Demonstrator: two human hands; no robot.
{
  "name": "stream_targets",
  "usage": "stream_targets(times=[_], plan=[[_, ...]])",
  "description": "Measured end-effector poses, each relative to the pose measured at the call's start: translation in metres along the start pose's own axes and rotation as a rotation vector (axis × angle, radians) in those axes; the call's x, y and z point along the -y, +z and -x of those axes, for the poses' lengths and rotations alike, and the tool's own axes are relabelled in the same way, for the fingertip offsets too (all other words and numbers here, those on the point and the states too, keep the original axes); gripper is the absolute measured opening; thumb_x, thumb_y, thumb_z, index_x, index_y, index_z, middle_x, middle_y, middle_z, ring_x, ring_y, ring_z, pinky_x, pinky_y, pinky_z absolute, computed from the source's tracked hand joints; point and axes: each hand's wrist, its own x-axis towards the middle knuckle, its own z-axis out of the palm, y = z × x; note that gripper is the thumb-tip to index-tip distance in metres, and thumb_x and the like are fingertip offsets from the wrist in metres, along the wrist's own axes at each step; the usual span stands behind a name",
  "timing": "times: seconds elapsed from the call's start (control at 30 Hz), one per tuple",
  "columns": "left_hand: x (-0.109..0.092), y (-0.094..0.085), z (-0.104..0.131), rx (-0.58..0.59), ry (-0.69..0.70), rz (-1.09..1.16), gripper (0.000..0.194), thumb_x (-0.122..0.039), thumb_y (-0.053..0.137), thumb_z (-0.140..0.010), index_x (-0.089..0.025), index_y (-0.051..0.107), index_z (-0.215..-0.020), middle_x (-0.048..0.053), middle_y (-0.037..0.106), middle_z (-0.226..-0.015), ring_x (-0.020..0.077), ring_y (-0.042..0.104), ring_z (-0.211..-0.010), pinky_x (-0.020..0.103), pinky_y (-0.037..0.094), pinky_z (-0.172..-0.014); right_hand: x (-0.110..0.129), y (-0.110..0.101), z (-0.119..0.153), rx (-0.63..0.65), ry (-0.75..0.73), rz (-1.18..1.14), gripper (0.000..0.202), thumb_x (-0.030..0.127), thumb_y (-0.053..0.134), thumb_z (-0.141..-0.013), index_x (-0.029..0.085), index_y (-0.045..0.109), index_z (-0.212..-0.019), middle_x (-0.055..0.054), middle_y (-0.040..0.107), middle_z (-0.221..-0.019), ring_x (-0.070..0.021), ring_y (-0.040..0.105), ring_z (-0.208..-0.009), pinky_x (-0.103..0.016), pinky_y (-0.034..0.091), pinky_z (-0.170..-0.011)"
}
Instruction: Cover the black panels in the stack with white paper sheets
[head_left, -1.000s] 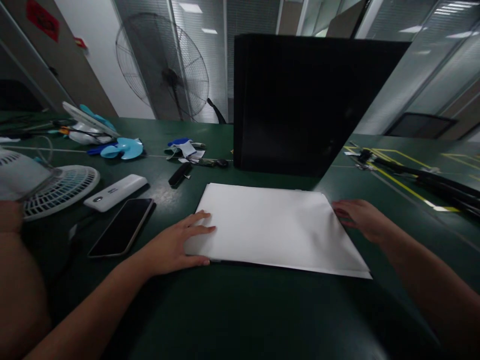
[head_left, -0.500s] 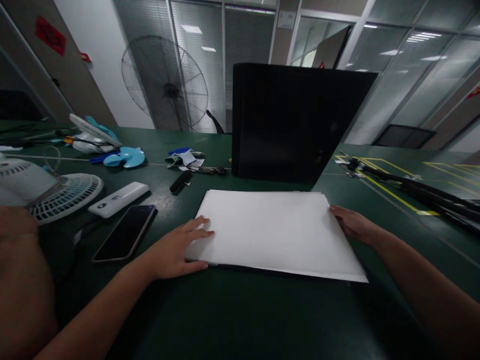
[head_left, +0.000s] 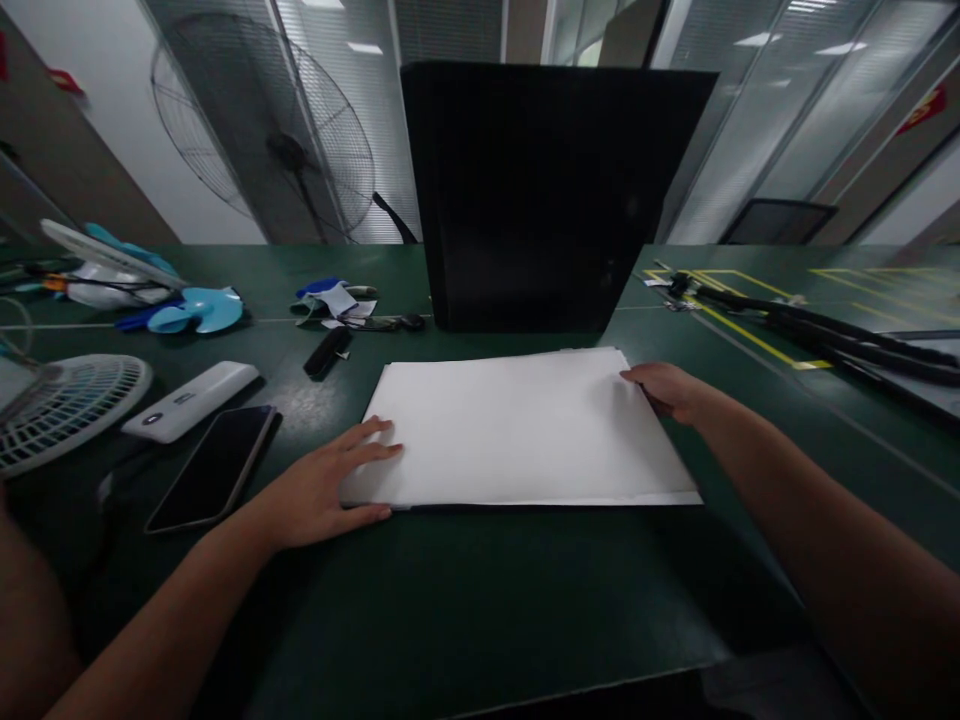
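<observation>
White paper point(head_left: 517, 435) lies flat in front of me, with a second layer showing along its right and lower edges and a thin dark line under its near side. My left hand point(head_left: 334, 485) rests on its left end with fingers spread, two fingertips on top and the thumb along the near edge. At the far right corner, my right hand point(head_left: 664, 390) pinches the paper's edge, which looks slightly raised there. The right hand's lower fingers are hidden in shadow.
A large black panel point(head_left: 555, 200) stands just behind the paper. To the left are a phone point(head_left: 214, 465), a white power bank point(head_left: 191, 400), a white fan grille point(head_left: 75, 405) and blue fan blades point(head_left: 199, 310). Black bars point(head_left: 825, 330) lie right on the green table point(head_left: 487, 600).
The camera view has shifted, bringing the table's near edge into view. My right hand keeps hold of the paper's right edge, and that far corner looks a little higher. My left hand stays on the left end.
</observation>
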Motion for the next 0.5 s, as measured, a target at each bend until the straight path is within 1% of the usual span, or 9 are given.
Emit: stream_targets(times=[0.07, 0.13, 0.17, 0.23, 0.3, 0.33, 0.4, 0.47, 0.5], plan=[[-0.001, -0.001, 0.000, 0.008, -0.002, -0.011, 0.075, -0.069, 0.062, -0.088, -0.032, 0.049, -0.151, 0.009, 0.030, -0.169, 0.0373, 0.032, -0.153, 0.061, 0.038, -0.117, -0.002, 0.001, 0.006, 0.015, 0.045, -0.068, 0.040, 0.045, 0.060, -0.100, 0.017, 0.060, -0.129, -0.009, 0.063, -0.121, -0.0187, 0.064, -0.100, -0.039, 0.058, -0.086], [0.000, -0.001, 0.001, 0.004, 0.004, -0.021, 0.074, -0.069, 0.062, -0.088, -0.032, 0.049, -0.151, 0.009, 0.031, -0.168, 0.0375, 0.032, -0.153, 0.062, 0.037, -0.117, -0.005, 0.002, 0.013, 0.051, 0.044, -0.143, 0.042, 0.045, 0.057, -0.102, 0.017, 0.057, -0.133, -0.010, 0.063, -0.121, -0.0184, 0.065, -0.099, -0.038, 0.059, -0.086], [0.001, -0.001, 0.001, -0.002, 0.011, -0.026, 0.074, -0.069, 0.062, -0.088, -0.032, 0.049, -0.151, 0.009, 0.032, -0.168, 0.0379, 0.032, -0.153, 0.062, 0.037, -0.117, -0.008, 0.003, 0.017, 0.076, 0.034, -0.175, 0.041, 0.042, 0.054, -0.103, 0.018, 0.056, -0.137, -0.010, 0.064, -0.121, -0.0179, 0.066, -0.098, -0.037, 0.059, -0.085], [0.003, -0.001, 0.001, -0.020, 0.034, -0.043, 0.073, -0.068, 0.063, -0.088, -0.033, 0.049, -0.151, 0.009, 0.034, -0.167, 0.0385, 0.033, -0.152, 0.064, 0.035, -0.118, -0.013, 0.005, 0.024, 0.117, 0.022, -0.217, 0.042, 0.031, 0.051, -0.103, 0.022, 0.051, -0.145, -0.009, 0.067, -0.119, -0.0163, 0.067, -0.093, -0.034, 0.059, -0.083], [0.002, 0.000, 0.001, -0.052, 0.070, -0.083, 0.073, -0.066, 0.064, -0.087, -0.033, 0.049, -0.150, 0.009, 0.035, -0.166, 0.0394, 0.033, -0.152, 0.066, 0.032, -0.119, -0.018, 0.006, 0.028, 0.132, 0.029, -0.231, 0.052, 0.022, 0.050, -0.100, 0.026, 0.044, -0.152, -0.008, 0.069, -0.116, -0.0154, 0.069, -0.088, -0.030, 0.059, -0.078], [-0.001, 0.000, 0.001, -0.076, 0.092, -0.110, 0.073, -0.066, 0.065, -0.087, -0.033, 0.049, -0.150, 0.009, 0.035, -0.166, 0.0401, 0.034, -0.152, 0.066, 0.030, -0.120, -0.020, 0.007, 0.030, 0.132, 0.034, -0.234, 0.056, 0.020, 0.050, -0.099, 0.027, 0.042, -0.154, -0.007, 0.070, -0.114, -0.0152, 0.069, -0.086, -0.029, 0.060, -0.077], [-0.012, 0.000, 0.001, -0.140, 0.148, -0.165, 0.075, -0.064, 0.068, -0.084, -0.032, 0.050, -0.149, 0.010, 0.037, -0.164, 0.0412, 0.038, -0.149, 0.065, 0.031, -0.120, -0.022, 0.010, 0.030, 0.130, 0.039, -0.237, 0.055, 0.021, 0.050, -0.100, 0.026, 0.041, -0.154, -0.007, 0.070, -0.112, -0.0152, 0.069, -0.084, -0.030, 0.060, -0.077], [-0.031, -0.001, -0.001, -0.200, 0.241, -0.215, 0.071, -0.059, 0.071, -0.083, -0.029, 0.054, -0.145, 0.012, 0.046, -0.157, 0.0401, 0.048, -0.141, 0.060, 0.039, -0.116, -0.023, 0.011, 0.029, 0.127, 0.036, -0.234, 0.047, 0.028, 0.052, -0.103, 0.023, 0.046, -0.149, -0.008, 0.069, -0.114, -0.0157, 0.069, -0.087, -0.033, 0.060, -0.079], [-0.043, 0.000, -0.002, -0.224, 0.303, -0.243, 0.064, -0.054, 0.071, -0.086, -0.027, 0.056, -0.142, 0.013, 0.053, -0.151, 0.0380, 0.054, -0.135, 0.057, 0.044, -0.113, -0.023, 0.011, 0.028, 0.124, 0.030, -0.228, 0.044, 0.033, 0.054, -0.103, 0.020, 0.049, -0.145, -0.009, 0.067, -0.115, -0.0163, 0.068, -0.089, -0.035, 0.060, -0.080]])
